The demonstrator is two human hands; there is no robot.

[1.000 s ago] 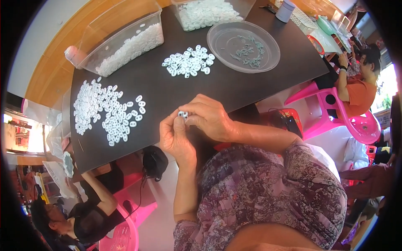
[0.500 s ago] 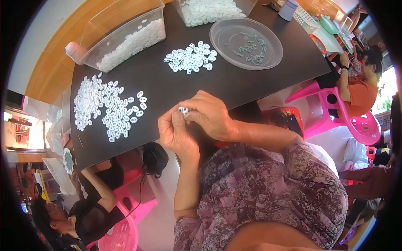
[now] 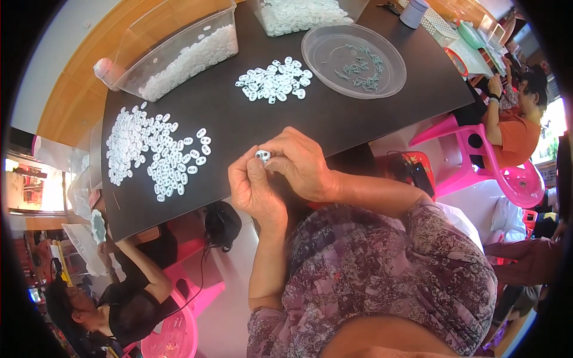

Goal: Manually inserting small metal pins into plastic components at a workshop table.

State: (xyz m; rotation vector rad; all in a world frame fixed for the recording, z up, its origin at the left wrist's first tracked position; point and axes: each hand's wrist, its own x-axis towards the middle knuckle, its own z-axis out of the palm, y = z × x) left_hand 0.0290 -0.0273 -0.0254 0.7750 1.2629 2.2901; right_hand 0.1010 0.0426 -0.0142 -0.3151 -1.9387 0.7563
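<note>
A small white oval plastic piece with dark holes (image 3: 262, 156) is pinched between my two hands over the table's near edge. My left hand (image 3: 256, 188) grips it from below between thumb and fingers. Curled in from the other side, my right hand (image 3: 303, 166) has its fingertips on the same piece. Fingers cover much of it. Beyond my hands lies a loose pile of similar white ovals (image 3: 274, 82). A larger heap of ovals with dark marks (image 3: 170, 161) spreads to the left. Small grey-green slivers (image 3: 363, 68) lie in a round clear tray (image 3: 316, 67).
At the back of the dark table (image 3: 221, 119) stand a clear bin of white pieces (image 3: 194, 65) and a second clear bin (image 3: 304, 15). A grey cup (image 3: 413, 14) is at the far right. People sit on both sides near pink chairs (image 3: 447, 149).
The white piece has turned slightly between my fingertips, showing its holes more plainly. My hands stay in almost the same place. At lower left, another person's hand has moved up towards a pale green piece.
</note>
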